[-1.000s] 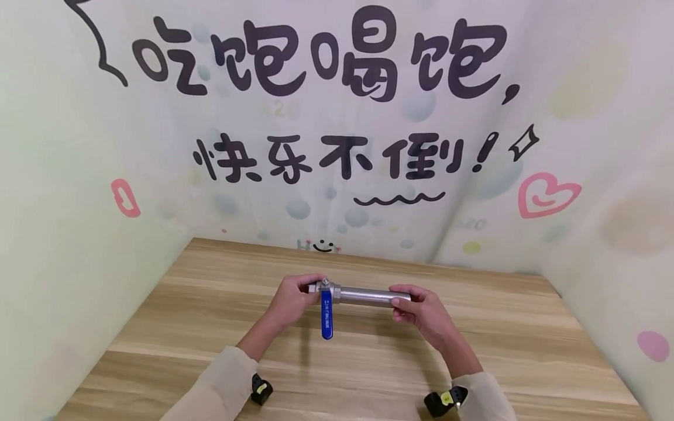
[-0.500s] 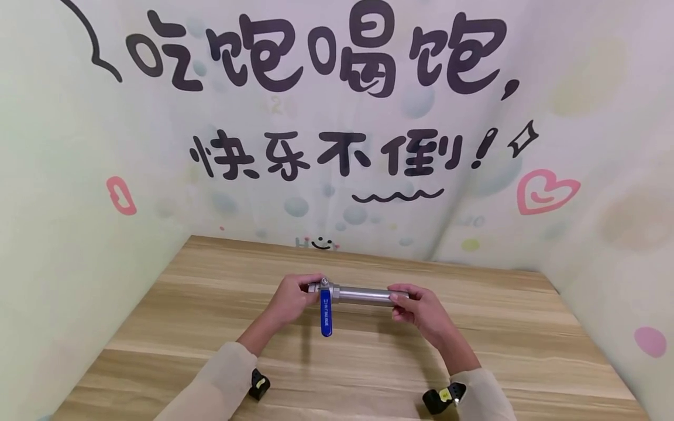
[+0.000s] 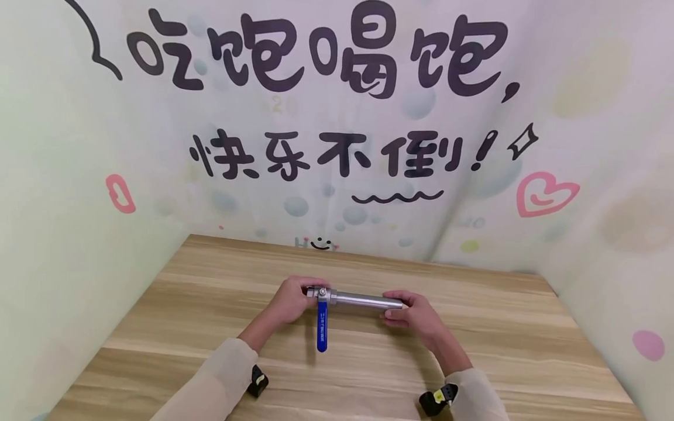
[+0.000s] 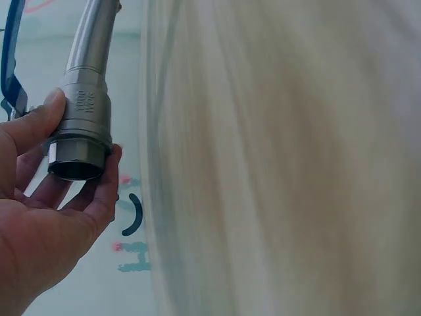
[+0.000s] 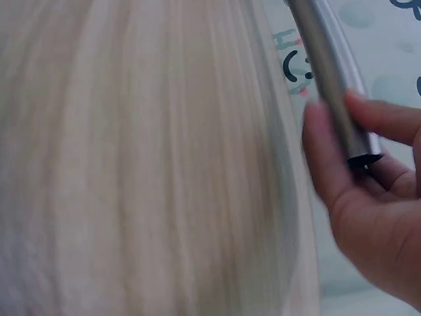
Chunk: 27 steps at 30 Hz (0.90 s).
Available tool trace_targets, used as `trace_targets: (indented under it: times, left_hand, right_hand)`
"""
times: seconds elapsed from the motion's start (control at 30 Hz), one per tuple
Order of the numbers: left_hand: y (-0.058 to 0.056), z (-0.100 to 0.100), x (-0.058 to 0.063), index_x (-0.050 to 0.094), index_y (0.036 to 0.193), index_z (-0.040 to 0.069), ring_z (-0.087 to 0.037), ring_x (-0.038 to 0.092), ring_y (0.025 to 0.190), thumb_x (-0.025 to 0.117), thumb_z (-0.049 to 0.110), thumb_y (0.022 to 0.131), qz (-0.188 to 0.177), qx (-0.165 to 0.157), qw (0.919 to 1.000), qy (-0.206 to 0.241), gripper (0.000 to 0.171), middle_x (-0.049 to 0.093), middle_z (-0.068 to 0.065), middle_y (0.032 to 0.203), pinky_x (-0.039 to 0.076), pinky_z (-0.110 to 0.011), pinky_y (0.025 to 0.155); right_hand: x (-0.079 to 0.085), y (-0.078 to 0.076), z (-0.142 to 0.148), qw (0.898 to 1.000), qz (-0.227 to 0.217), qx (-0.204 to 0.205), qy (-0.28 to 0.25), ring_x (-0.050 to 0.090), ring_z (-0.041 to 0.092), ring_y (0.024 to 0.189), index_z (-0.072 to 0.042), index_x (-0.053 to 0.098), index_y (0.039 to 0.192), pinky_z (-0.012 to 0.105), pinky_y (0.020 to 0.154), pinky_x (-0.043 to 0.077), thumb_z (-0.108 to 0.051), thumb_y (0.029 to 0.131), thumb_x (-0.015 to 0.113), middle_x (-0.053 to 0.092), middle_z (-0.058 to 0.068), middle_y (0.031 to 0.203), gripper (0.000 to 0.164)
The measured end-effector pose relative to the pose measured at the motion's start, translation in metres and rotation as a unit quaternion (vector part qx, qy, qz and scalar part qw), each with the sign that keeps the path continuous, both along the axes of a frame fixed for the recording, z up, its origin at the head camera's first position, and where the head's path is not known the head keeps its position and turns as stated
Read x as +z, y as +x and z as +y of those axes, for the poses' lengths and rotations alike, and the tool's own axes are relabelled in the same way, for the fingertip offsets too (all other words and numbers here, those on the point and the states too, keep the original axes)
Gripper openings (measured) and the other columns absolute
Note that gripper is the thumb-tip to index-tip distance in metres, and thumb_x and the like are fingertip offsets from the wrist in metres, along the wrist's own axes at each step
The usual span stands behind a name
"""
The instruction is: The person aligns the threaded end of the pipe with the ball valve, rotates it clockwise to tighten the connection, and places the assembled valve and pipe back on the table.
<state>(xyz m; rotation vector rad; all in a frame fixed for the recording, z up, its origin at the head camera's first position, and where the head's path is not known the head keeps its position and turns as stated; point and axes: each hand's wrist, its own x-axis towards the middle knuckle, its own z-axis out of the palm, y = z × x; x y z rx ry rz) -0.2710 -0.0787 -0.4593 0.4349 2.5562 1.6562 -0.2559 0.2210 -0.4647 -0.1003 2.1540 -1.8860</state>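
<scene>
My left hand [image 3: 289, 300] holds the steel ball valve [image 3: 323, 295] at its left end. In the left wrist view, thumb and fingers lie around the valve body [image 4: 89, 113], and the hexagonal open end faces the palm. A blue lever [image 3: 322, 328] hangs from the valve toward me. A plain metal pipe [image 3: 359, 300] runs from the valve's right side. My right hand [image 3: 421, 317] grips the pipe's free end, fingers over the top and thumb in front. In the right wrist view, the pipe end [image 5: 358, 141] sits between thumb and fingers, the thumb blurred. Valve and pipe are held above the table.
The wood-grain table [image 3: 358, 374] runs back to a printed cloth backdrop [image 3: 295, 216] with large black lettering. Pale cloth also stands at both sides. Black wrist devices [image 3: 439, 400] show below both sleeves.
The valve has turned, so its lever reaches lower and nearer me. My right hand has shifted slightly left along the pipe, and its thumb sits lower. The left hand keeps its hold.
</scene>
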Motion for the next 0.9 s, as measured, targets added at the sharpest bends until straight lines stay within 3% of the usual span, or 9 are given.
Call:
trace_targets:
  times: [0.17,0.3,0.53,0.7,0.83,0.9]
  left_hand:
    - [0.000,0.000,-0.002,0.071,0.114,0.005,-0.024,0.060,0.110,0.066,-0.012,0.076,0.000,-0.011,0.9983,-0.057,0.042,0.069,-0.008,0.117,0.051,-0.040,0.091]
    - [0.001,-0.001,-0.003,0.070,0.116,0.004,-0.023,0.059,0.109,0.064,-0.014,0.078,-0.008,-0.011,0.9957,-0.092,0.043,0.067,-0.009,0.120,0.050,-0.041,0.093]
    - [0.001,-0.001,0.001,0.067,0.120,0.003,-0.022,0.058,0.095,0.066,-0.015,0.075,-0.020,-0.012,0.9923,-0.122,0.048,0.067,-0.011,0.118,0.050,-0.036,0.083]
    - [0.007,-0.003,0.006,0.063,0.127,0.006,-0.017,0.056,0.069,0.060,-0.017,0.073,-0.060,-0.024,0.9887,-0.135,0.059,0.063,-0.016,0.124,0.048,-0.029,0.058]
    - [0.013,-0.009,0.011,0.055,0.138,0.011,-0.015,0.045,0.050,0.054,-0.011,0.082,-0.056,0.014,0.9905,-0.125,0.060,0.053,-0.019,0.138,0.043,-0.027,0.044]
    - [0.014,-0.014,0.013,0.052,0.140,0.012,-0.024,0.060,0.067,0.057,0.002,0.090,-0.026,0.054,0.9892,-0.134,0.051,0.049,-0.018,0.143,0.054,-0.038,0.058]
  right_hand:
    - [-0.002,0.001,-0.008,0.989,0.055,-0.016,0.138,0.058,0.018,0.087,0.002,0.067,0.114,0.028,0.071,0.050,0.002,0.077,0.075,0.065,0.015,0.109,0.038]
    - [-0.002,0.001,-0.016,0.979,0.070,-0.035,0.187,0.057,0.019,0.089,-0.001,0.071,0.108,0.027,0.072,0.047,0.003,0.075,0.076,0.067,0.013,0.107,0.034]
    - [-0.005,-0.001,-0.025,0.970,0.070,-0.059,0.224,0.057,0.018,0.082,-0.005,0.072,0.103,0.028,0.066,0.048,0.007,0.075,0.074,0.068,0.007,0.101,0.030]
    - [-0.008,0.002,-0.022,0.971,0.078,-0.051,0.220,0.057,0.018,0.083,-0.003,0.070,0.105,0.028,0.066,0.049,0.009,0.073,0.072,0.068,0.008,0.101,0.034]
    - [-0.008,0.007,-0.010,0.970,0.083,-0.045,0.225,0.061,0.019,0.086,-0.003,0.069,0.114,0.029,0.068,0.051,0.004,0.078,0.070,0.069,0.012,0.108,0.036]
    - [-0.006,0.011,-0.001,0.961,0.098,-0.047,0.256,0.064,0.022,0.092,-0.004,0.068,0.119,0.033,0.072,0.052,-0.005,0.085,0.069,0.068,0.014,0.114,0.034]
